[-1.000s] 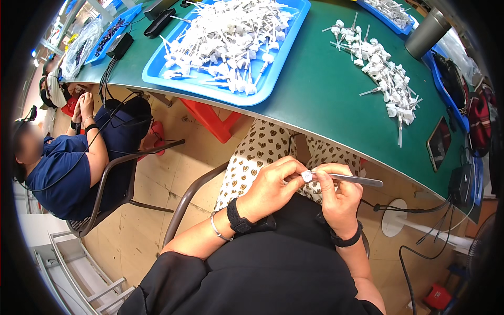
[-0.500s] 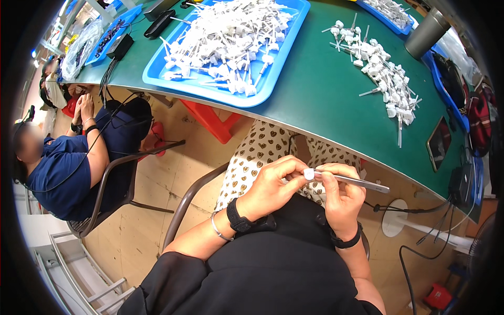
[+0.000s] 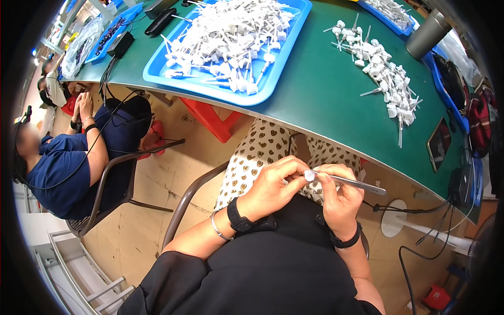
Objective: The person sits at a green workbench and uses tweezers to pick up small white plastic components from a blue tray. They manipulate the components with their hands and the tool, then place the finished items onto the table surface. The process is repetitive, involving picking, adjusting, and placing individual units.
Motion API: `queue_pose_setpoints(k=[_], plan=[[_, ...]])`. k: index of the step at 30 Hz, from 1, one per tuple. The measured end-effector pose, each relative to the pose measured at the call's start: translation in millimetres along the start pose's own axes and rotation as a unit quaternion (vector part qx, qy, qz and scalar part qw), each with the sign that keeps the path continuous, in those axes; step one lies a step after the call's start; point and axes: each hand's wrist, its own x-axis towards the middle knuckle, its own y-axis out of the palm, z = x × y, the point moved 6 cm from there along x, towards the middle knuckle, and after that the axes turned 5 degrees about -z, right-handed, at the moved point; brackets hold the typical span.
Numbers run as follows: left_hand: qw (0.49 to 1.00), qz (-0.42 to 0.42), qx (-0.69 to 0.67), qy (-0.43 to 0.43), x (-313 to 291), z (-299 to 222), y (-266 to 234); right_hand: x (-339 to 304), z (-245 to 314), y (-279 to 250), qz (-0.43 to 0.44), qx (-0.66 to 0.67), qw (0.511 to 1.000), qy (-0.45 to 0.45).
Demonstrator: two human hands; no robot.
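Over my lap, my left hand (image 3: 275, 184) pinches a small white plastic part (image 3: 309, 175) between thumb and fingertips. My right hand (image 3: 341, 199) is closed round slim metal tweezers (image 3: 365, 185), whose tip meets the white part; the blunt end sticks out to the right. The fingers hide much of the tip. Beyond my hands, a blue tray (image 3: 257, 98) on the table holds a heap of similar white parts with thin stems (image 3: 231, 42). A loose pile of such parts (image 3: 388, 76) lies on the green tabletop to the tray's right.
The green table's (image 3: 336, 121) front edge runs past my knees. A phone (image 3: 439, 144), a black box with cables (image 3: 461, 185) and a grey metal cylinder (image 3: 428, 34) are at the right. On the left sits another person (image 3: 68, 168) in dark blue, hands together. A red stool (image 3: 212, 121) stands under the table.
The white part has turned slightly, its round end now facing up more. The tweezers have tilted a little, their outer end lower. The hands stay almost in place.
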Motion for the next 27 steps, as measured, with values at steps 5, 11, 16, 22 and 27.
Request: queue_pose_setpoints(k=[5, 11, 16, 22, 27], plan=[[1.0, 0.003, 0.001, -0.002, 0.2, 0.4, 0.2, 0.3, -1.9, 0.1, -0.011, 0.007, 1.0, -0.002], [1.0, 0.012, -0.001, -0.012, 0.3, 1.7, 0.4, -0.1, -2.1, -0.5, -0.011, 0.01, 1.0, -0.013], [1.0, 0.02, 0.01, -0.004, -1.0, 3.4, 0.8, 3.9, 1.9, 0.5, 0.03, -0.023, 0.999, -0.029], [1.0, 0.024, 0.016, 0.001, -1.0, 2.6, 1.2, 6.4, 5.5, 1.6, 0.043, -0.038, 0.998, -0.023], [0.999, 0.032, 0.018, -0.002, -1.8, 4.0, 1.9, 7.0, 6.4, 2.1, 0.046, -0.044, 0.997, -0.034]])
